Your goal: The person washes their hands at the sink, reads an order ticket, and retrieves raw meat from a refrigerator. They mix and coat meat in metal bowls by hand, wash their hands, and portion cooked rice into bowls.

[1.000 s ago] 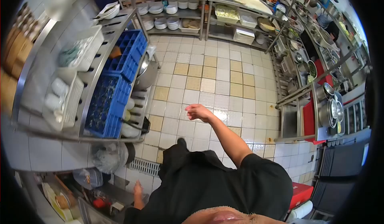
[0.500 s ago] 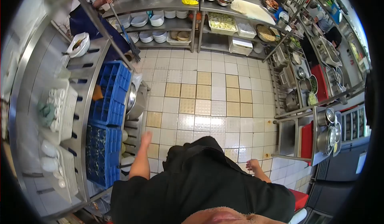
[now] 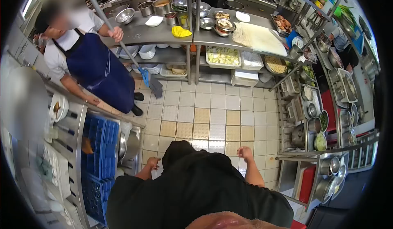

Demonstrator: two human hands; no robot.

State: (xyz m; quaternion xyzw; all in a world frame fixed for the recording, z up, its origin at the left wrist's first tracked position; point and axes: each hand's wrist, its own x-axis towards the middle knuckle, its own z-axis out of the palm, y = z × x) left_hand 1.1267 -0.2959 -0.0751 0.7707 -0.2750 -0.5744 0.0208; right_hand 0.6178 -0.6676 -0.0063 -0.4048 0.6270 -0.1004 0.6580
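My left hand [image 3: 153,162] hangs low over the tiled floor, beside my black-clothed body, its fingers loosely bent and apart with nothing in them. The nearest things to it are a metal shelf with a steel pot [image 3: 130,146] and the stacked blue racks [image 3: 98,147] further left. My right hand [image 3: 245,153] swings forward above the floor tiles on the other side. Its fingers are partly curled but not closed on anything. Neither hand touches a surface.
At the left a person in a blue apron [image 3: 96,67] holds a mop [image 3: 153,86] with its head on the floor. A steel counter [image 3: 137,33] with bowls and pots runs across the front. Food containers fill the right shelving [image 3: 286,152]. White baskets [image 3: 57,167] stand far left.
I have moved forward, and the front counter is closer. My right hand has swung forward and my left hand back. The person with the mop is now more fully in view.
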